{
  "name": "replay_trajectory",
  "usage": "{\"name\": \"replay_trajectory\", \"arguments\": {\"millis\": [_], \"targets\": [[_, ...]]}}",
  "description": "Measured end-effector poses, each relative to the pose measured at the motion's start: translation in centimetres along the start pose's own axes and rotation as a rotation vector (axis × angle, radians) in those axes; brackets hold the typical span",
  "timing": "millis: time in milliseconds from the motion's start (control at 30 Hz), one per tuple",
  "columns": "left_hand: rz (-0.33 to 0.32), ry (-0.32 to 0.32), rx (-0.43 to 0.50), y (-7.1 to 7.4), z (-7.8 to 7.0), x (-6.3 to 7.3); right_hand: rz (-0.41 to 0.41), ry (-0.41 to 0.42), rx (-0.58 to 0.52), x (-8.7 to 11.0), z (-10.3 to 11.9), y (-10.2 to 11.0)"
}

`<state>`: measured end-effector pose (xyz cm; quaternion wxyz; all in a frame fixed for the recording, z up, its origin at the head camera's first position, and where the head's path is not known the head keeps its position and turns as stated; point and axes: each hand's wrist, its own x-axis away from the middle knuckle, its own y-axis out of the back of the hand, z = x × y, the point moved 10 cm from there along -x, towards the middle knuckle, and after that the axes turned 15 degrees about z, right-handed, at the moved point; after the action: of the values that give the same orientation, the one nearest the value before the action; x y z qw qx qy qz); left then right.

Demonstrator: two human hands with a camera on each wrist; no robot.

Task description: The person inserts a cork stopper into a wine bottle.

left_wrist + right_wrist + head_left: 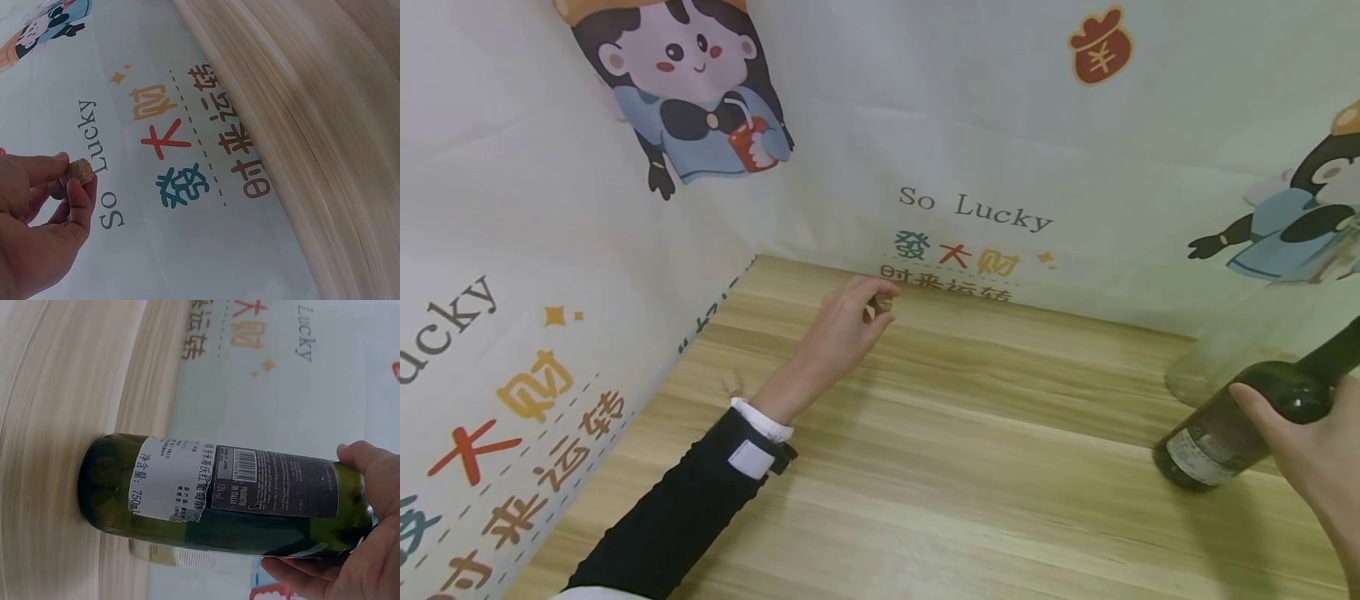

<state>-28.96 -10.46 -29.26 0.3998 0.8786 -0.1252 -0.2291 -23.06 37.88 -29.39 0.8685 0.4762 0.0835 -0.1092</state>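
Observation:
Between the thumb and fingertips of my left hand (842, 321) is a small cork (80, 169), pinched over the far part of the wooden table. The fingers cover part of the cork. At the right, my right hand (1318, 458) grips a dark green wine bottle (1225, 421) around its upper body. In the head view the bottle leans, its neck toward the right edge. White and dark printed labels (269, 481) show on its side in the right wrist view, and its base is right at the wooden surface.
A clear glass vessel (1195, 375) stands just behind the bottle, its upper part faint against the backdrop. The wooden table (940, 467) meets a white printed cloth (850, 150) along its back and left sides.

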Motion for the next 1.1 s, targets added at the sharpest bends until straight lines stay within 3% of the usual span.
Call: {"name": "replay_trajectory", "arguments": {"millis": [67,133,333,633,1100], "targets": [[0.006,0.007,-0.007,0.0,0.1,0.0,0.074,-0.073,0.026,-0.1,0.1,-1.1],[0.014,0.013,-0.011,0.0,0.2,0.1,0.13,-0.081,0.01,-0.1,0.7,-2.0],[0.022,0.021,0.0,-0.1,0.4,0.1,0.174,0.051,-0.032,-0.1,3.8,-3.8],[0.009,0.018,-0.004,0.1,0.5,0.2,0.182,0.11,-0.052,0.5,8.0,-6.1],[-0.02,-0.011,-0.031,0.7,0.0,0.9,0.218,0.276,-0.124,1.6,14.3,-9.4]]}}
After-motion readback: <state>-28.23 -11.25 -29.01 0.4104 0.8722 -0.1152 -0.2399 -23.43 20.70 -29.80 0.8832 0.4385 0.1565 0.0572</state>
